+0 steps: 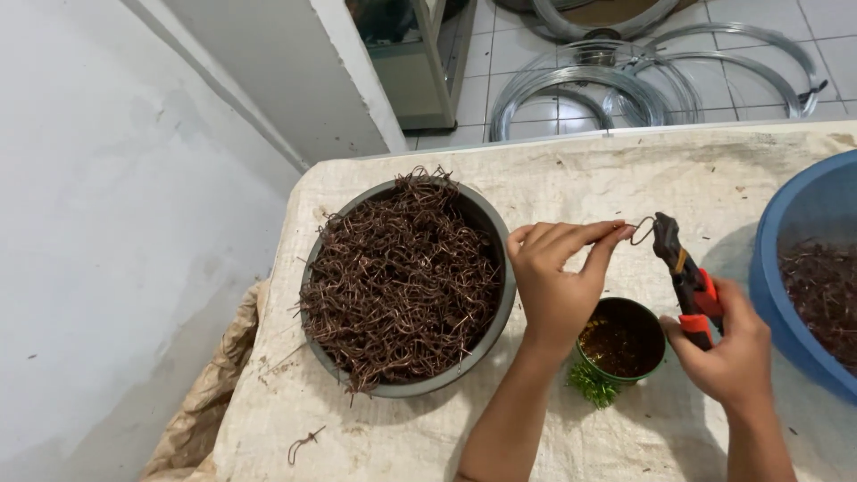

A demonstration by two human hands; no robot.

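A view from above of a person's two bare hands working over a counter (625, 170) covered with a pale, stained woven cloth. The left hand (555, 281) is raised in the middle of the scene, its thumb and fingertips pressed together on a small loop of thin brown wire (641, 230). The right hand (728, 353) is wrapped around the red and orange handles of a pair of black pliers (683, 272), whose tip meets the wire loop from the right. Below and between the hands stands a small green tub (622, 339) holding dark brown bits, with a tuft of green fibres (592, 386) lying against its lower left side. To the left of the hands sits a large grey bowl (406, 286) heaped with tangled brown wire pieces. At the right edge, partly cut off, is a blue basin (799, 268) with more brown wire pieces inside. One stray wire piece (303, 444) lies on the cloth near the bottom left. Beyond the counter, coils of silver wire (643, 71) rest on a white tiled floor
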